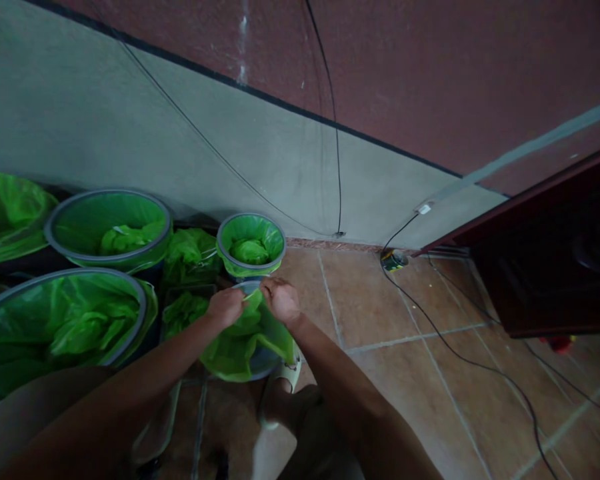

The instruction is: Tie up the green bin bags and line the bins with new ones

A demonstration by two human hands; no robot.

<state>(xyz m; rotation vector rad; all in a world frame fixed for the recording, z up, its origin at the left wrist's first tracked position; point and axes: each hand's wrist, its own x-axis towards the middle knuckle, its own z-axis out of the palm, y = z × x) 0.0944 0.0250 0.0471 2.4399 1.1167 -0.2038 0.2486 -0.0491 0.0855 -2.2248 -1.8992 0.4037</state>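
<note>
A green mesh bag (247,340) hangs from both my hands over a light-coloured bucket (267,363) on the floor in front of me. My left hand (227,307) is closed on the bag's upper edge at the left. On the right side my right hand (281,300) pinches the same edge with curled fingers. The bag drapes across the bucket and hides most of its inside. Just beyond my hands stands a small bucket (251,221) lined with green mesh, with a bunched green bundle (250,251) in it.
Larger green-lined buckets, including one with a grey rim (107,260), crowd the left. Green bags (190,253) lie between them. A wall (280,147) runs behind. A black cable (450,347) crosses the tiled floor (390,373) near a tin can (394,260) and a dark door (545,267).
</note>
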